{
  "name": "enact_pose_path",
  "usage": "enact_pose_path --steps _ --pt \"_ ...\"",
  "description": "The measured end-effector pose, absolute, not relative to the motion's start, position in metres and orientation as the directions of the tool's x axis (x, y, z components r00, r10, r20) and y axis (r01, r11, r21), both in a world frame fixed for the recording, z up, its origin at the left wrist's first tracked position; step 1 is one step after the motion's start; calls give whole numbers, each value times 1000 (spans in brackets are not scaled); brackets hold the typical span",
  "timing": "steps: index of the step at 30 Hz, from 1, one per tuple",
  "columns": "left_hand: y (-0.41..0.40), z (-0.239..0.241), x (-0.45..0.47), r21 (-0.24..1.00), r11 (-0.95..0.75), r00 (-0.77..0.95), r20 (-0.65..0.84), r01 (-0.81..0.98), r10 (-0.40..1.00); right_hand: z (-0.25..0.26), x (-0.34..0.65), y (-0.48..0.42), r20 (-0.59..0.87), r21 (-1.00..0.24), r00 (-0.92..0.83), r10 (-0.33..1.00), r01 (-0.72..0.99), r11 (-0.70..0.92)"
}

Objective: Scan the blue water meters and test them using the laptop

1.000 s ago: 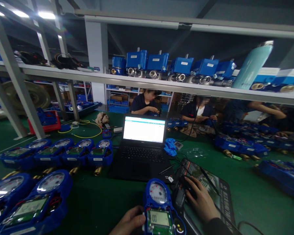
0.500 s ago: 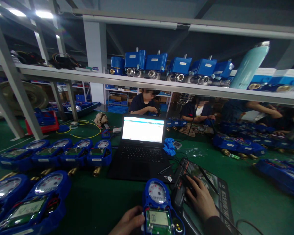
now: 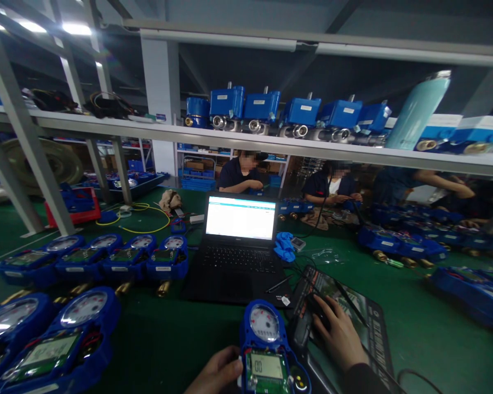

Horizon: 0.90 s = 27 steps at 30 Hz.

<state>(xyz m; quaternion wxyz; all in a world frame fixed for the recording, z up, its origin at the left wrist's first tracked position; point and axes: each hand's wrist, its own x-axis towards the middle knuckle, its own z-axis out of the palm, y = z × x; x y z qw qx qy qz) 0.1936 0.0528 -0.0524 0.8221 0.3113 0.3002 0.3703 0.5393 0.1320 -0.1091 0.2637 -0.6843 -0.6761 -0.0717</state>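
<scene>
My left hand [image 3: 218,373] grips the left side of a blue water meter [image 3: 265,324], thumb on its edge. The meter has a round dial at its far end and a lit display on a bare green circuit board. My right hand [image 3: 342,338] is curled over a black computer mouse [image 3: 321,311], which it partly hides. Under the mouse lies a printed mouse pad [image 3: 376,328]. Between the meter and the mouse is a black handheld device [image 3: 301,327], partly hidden. Behind the meter stands an open laptop [image 3: 240,220] with a mostly white screen.
Several blue water meters [image 3: 166,262] stand in rows at the left. More meters [image 3: 398,243] are at the right. A pen [image 3: 278,283] lies on the laptop's corner, beside a crumpled blue glove [image 3: 285,246]. A shelf [image 3: 246,138] crosses overhead with a bottle [image 3: 421,112]. Co-workers sit opposite.
The whole view has shifted very slightly. Both hands keep their places, the left on the water meter and the right on the mouse.
</scene>
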Motion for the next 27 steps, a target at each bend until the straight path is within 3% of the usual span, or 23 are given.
enact_pose_path --steps 12,19,27 --pt "56 -65 197 728 468 603 -93 -502 792 -111 541 133 491 -262 58 869 962 83" --pt "55 -57 196 747 486 578 -169 -453 798 -111 541 132 487 -280 67 871 957 83" --pt "55 -60 195 751 471 576 -149 -462 803 -108 540 131 486 -286 65 871 954 88"
